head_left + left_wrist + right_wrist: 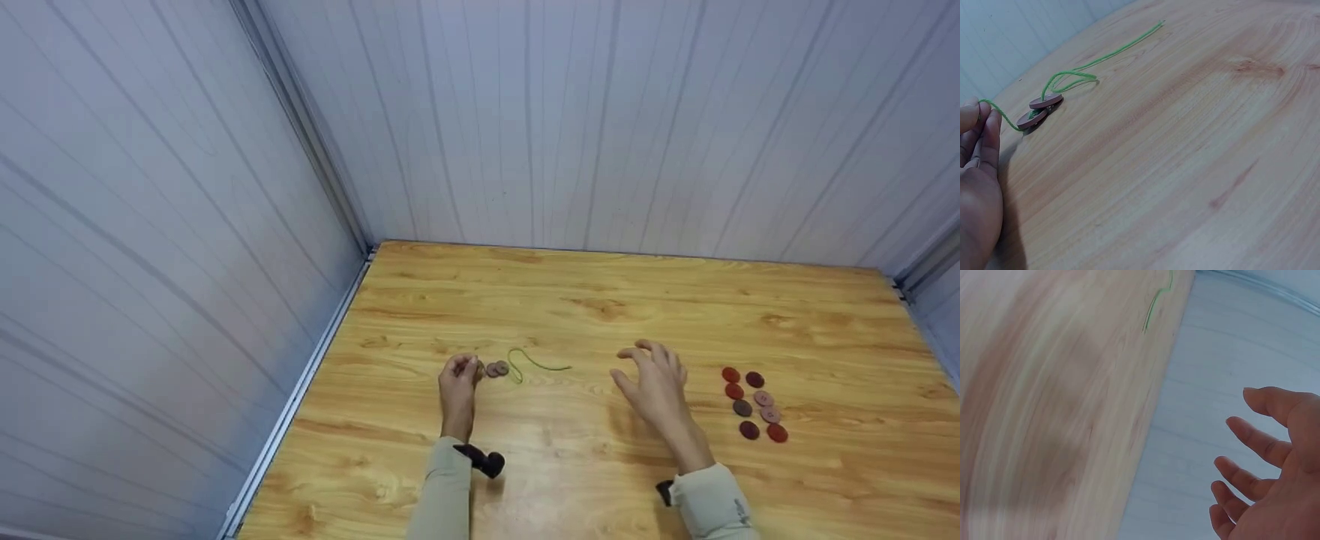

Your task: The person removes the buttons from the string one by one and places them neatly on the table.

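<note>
My left hand [457, 384] pinches one end of a thin green cord [1000, 111] between thumb and fingers. Two brownish-pink buttons are strung on that cord. The upper button [1045, 101] overlaps the lower button [1032, 120], just right of the left hand on the table. Beyond them the cord makes a loop, and its free end trails away to the right. My right hand [656, 382] is held above the table with fingers spread and slightly bent, holding nothing. It is apart from the cord's tail.
Several loose buttons lie in two rough columns right of the right hand, among them a red button [777, 433], a dark button [749, 430] and a pink button [769, 414]. Pale panel walls [570, 127] border the wooden table [600, 300] at the back and sides.
</note>
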Motion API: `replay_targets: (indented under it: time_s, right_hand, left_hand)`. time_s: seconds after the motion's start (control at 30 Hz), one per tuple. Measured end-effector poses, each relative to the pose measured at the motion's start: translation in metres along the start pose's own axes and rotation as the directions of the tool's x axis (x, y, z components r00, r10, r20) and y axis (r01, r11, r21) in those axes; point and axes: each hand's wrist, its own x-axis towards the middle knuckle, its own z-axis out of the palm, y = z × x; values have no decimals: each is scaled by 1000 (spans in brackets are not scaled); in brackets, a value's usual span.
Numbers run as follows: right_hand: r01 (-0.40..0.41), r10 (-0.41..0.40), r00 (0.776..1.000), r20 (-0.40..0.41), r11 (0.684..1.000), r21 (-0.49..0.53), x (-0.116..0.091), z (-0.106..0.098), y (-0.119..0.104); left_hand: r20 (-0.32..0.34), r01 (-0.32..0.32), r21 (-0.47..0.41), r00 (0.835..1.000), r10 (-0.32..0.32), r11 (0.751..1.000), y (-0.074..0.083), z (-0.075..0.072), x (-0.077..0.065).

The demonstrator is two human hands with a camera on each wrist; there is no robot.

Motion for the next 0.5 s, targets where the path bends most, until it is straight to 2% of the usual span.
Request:
replay_targets:
  time_s: [0.2, 0.33, 0.5]
  right_hand:
    - [19, -22, 999, 48, 999, 47, 8, 23, -13]
    - [36, -43, 996, 74, 996, 87, 13, 38, -18]
    - [82, -92, 993, 69, 987, 139, 19, 60, -23]
  left_hand:
    - [4, -27, -5, 1000, 27, 1000, -2, 0, 0]
    - [-5, -8, -10, 1000, 8, 1000, -1, 0, 0]
    - [-10, -1, -9, 1000, 1, 1000, -1, 0, 1]
